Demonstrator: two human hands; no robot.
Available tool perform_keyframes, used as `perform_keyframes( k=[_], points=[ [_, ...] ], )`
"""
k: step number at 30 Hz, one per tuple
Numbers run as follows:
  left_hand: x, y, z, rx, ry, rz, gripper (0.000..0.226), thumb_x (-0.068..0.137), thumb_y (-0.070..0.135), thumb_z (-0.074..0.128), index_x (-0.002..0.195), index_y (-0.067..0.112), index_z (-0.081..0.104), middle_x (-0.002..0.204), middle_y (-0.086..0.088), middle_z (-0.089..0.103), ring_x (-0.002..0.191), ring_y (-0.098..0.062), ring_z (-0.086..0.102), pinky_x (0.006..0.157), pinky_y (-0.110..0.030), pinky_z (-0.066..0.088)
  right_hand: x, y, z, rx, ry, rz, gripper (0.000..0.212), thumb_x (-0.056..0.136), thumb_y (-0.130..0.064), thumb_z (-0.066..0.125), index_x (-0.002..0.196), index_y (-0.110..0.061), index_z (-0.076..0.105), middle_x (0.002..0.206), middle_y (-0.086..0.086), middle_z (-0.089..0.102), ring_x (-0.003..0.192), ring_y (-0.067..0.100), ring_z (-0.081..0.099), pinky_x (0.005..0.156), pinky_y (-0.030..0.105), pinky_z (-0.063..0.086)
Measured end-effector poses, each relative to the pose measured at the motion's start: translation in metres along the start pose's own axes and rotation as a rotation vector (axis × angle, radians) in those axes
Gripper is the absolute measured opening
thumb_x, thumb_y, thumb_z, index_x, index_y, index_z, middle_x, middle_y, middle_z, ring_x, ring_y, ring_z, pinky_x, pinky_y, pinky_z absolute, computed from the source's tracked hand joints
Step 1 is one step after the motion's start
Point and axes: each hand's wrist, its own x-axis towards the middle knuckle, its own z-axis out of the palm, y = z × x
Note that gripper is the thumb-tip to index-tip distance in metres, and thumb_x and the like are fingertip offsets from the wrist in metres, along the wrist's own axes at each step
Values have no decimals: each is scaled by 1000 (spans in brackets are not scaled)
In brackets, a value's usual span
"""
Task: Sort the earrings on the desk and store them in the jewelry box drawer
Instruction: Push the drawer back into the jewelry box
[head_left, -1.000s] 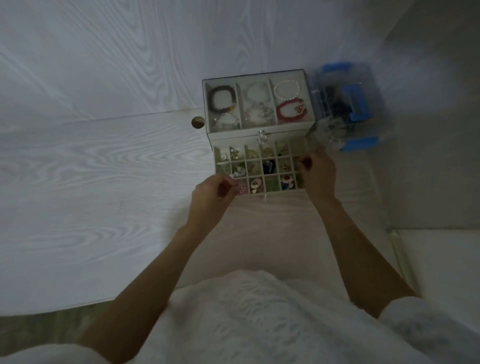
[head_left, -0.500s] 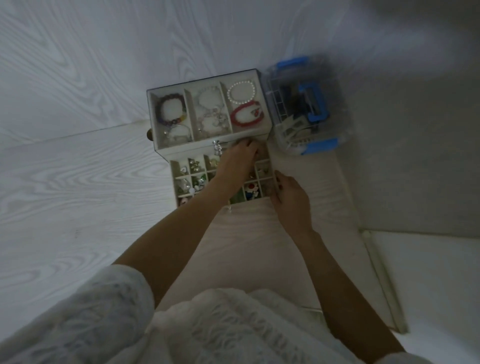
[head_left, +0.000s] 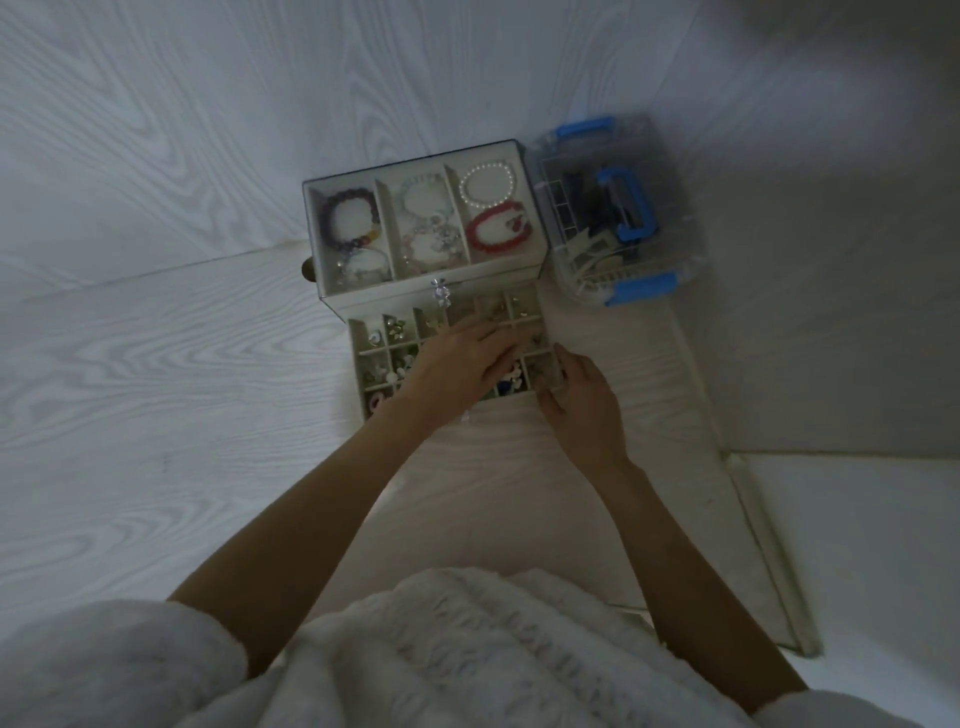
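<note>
A pale jewelry box (head_left: 431, 274) stands at the back of the desk (head_left: 156, 395), with bracelets in its three top compartments. Its drawer (head_left: 356, 358) is pulled out toward me, a grid of small cells with several earrings (head_left: 395, 327) in them. My left hand (head_left: 457, 358) lies over the drawer's middle, its fingers stretched out and slightly apart toward the right-hand cells; it hides several cells. I see nothing between those fingers. At the drawer's front right corner, my right hand (head_left: 584, 410) grips the edge between thumb and fingers.
A clear plastic case with blue handles and clips (head_left: 623, 208) stands right of the jewelry box, close to it. A small round brown thing (head_left: 307, 270) peeks out behind the box's left side. The desk's right edge (head_left: 737, 519) runs diagonally; a wood-grain wall rises behind.
My left hand went from pinching something near the drawer's front left to reaching the back right cells, then drew back to the middle. The right hand slid to the drawer's front right corner.
</note>
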Motion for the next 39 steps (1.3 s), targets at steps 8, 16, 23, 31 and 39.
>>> perform_keyframes(
  k=[8,16,23,31,39],
  points=[
    [-106,-10,-32,-43,133,-552,36,77,19,72,111,12,61,98,-9,64,90,-23,52,75,-29,44,-36,-24,3,-56,220,162,14,88,-15,56,100,-10,59,97,12,62,89,28,58,71,34,43],
    [-138,-37,-31,-477,-49,-1031,62,76,14,73,132,16,47,115,-8,63,86,-11,59,79,-24,47,-45,-58,44,75,-34,143,22,86,-21,62,103,-7,65,101,14,67,95,28,60,78,31,45],
    [-124,-48,-36,-303,9,-949,39,83,25,67,120,16,59,102,-7,62,85,-18,62,75,-25,46,-31,-91,57,159,31,191,32,83,-13,66,113,-5,61,113,11,65,103,22,59,84,22,38],
    [-94,-80,-37,-457,153,-1021,34,78,18,71,111,13,62,101,-4,68,84,-17,66,78,-30,52,14,-107,65,191,43,259,34,85,-11,62,118,-5,59,120,13,62,110,25,57,92,25,39],
    [-69,-112,-37,-337,189,-874,43,80,24,70,118,12,55,108,-1,67,93,-14,63,85,-32,50,47,-114,71,48,69,93,45,77,-1,66,121,-1,56,127,19,55,118,32,51,105,41,36]
  ],
)
